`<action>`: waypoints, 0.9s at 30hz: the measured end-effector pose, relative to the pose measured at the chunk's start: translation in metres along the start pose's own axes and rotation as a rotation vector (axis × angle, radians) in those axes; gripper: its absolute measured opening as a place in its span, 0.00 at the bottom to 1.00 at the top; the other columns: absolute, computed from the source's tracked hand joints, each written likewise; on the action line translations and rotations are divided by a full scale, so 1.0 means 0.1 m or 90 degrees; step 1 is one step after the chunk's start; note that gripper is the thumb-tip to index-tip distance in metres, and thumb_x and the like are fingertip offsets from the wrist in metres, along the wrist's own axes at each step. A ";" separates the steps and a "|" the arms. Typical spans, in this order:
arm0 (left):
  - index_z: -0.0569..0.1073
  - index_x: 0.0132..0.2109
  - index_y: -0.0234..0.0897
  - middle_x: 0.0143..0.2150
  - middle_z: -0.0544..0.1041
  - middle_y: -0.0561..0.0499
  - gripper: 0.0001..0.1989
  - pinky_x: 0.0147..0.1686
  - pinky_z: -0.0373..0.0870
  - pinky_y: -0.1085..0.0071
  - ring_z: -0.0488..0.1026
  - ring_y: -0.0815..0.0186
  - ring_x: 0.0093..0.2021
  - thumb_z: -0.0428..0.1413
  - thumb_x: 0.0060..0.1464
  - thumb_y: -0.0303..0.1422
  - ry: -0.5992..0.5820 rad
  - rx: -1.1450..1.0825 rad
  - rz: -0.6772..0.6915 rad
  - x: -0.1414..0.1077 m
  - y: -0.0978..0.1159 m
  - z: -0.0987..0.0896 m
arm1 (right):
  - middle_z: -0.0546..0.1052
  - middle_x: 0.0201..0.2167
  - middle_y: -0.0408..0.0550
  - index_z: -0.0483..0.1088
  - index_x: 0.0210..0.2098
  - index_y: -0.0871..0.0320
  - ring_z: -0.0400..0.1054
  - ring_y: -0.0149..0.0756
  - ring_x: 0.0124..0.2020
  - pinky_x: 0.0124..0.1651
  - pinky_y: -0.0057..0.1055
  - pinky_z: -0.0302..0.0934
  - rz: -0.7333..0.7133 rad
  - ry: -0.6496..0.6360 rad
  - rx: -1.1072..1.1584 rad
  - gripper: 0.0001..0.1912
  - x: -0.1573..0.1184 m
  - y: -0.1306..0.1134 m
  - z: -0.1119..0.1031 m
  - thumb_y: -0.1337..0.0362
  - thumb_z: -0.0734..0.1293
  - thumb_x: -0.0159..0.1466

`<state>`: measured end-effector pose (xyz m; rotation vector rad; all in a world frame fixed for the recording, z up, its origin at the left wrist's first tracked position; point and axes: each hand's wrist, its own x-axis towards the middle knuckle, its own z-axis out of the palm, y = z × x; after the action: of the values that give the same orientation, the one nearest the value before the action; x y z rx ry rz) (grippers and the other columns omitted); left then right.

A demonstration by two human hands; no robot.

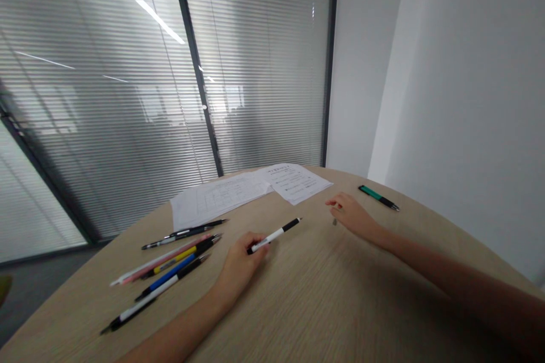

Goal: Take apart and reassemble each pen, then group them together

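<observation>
A white pen with a black grip [279, 235] is held in my left hand [242, 261], its tip pointing right and away from me. The fingers are closed around its rear end, just above the table. My right hand [351, 214] is further right, its fingers loosely bent and a little apart, with no pen visible in them. Right under its fingers there is a small grey piece [334, 222], too small to name; whether the hand touches it I cannot tell. Beyond that hand lies a green pen with a black grip [378, 197].
Left of my left hand lie several pens, among them a yellow pen [174, 259], a blue pen [167, 277], a white pen [149, 298] and a black pen [183, 233]. Printed paper sheets [221, 195] cover the far side of the round wooden table [323, 306]. Behind stands a glass partition with blinds [264, 68].
</observation>
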<state>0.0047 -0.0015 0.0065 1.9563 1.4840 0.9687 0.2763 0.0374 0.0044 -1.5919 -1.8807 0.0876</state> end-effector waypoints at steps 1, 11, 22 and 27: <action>0.72 0.32 0.34 0.27 0.72 0.51 0.13 0.30 0.61 0.71 0.67 0.63 0.31 0.48 0.42 0.37 -0.003 0.000 0.000 0.00 0.00 0.00 | 0.71 0.30 0.50 0.66 0.38 0.63 0.64 0.35 0.32 0.38 0.31 0.55 0.033 -0.028 -0.023 0.12 0.00 0.03 -0.01 0.69 0.58 0.55; 0.71 0.31 0.35 0.26 0.70 0.52 0.11 0.29 0.60 0.72 0.66 0.64 0.29 0.48 0.42 0.35 -0.025 0.010 0.013 -0.01 0.00 0.00 | 0.73 0.26 0.47 0.70 0.30 0.61 0.65 0.33 0.28 0.30 0.26 0.55 0.000 -0.212 -0.019 0.07 -0.04 0.09 0.09 0.70 0.62 0.52; 0.72 0.29 0.36 0.26 0.71 0.52 0.10 0.28 0.61 0.72 0.67 0.64 0.29 0.49 0.42 0.34 -0.033 0.010 0.054 -0.03 0.04 -0.01 | 0.70 0.20 0.43 0.67 0.26 0.59 0.64 0.29 0.21 0.24 0.25 0.56 -0.013 -0.205 0.252 0.07 -0.11 -0.23 0.04 0.62 0.62 0.53; 0.72 0.29 0.36 0.26 0.71 0.53 0.10 0.29 0.61 0.72 0.67 0.64 0.29 0.49 0.42 0.35 -0.033 0.000 0.062 -0.03 0.03 -0.01 | 0.70 0.21 0.42 0.65 0.28 0.59 0.62 0.26 0.19 0.19 0.22 0.54 0.042 -0.228 0.380 0.07 -0.16 -0.29 0.08 0.62 0.63 0.52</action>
<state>0.0055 -0.0057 0.0089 2.0548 1.3721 0.9510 0.2476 0.0187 0.0045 -1.2678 -1.8154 0.9262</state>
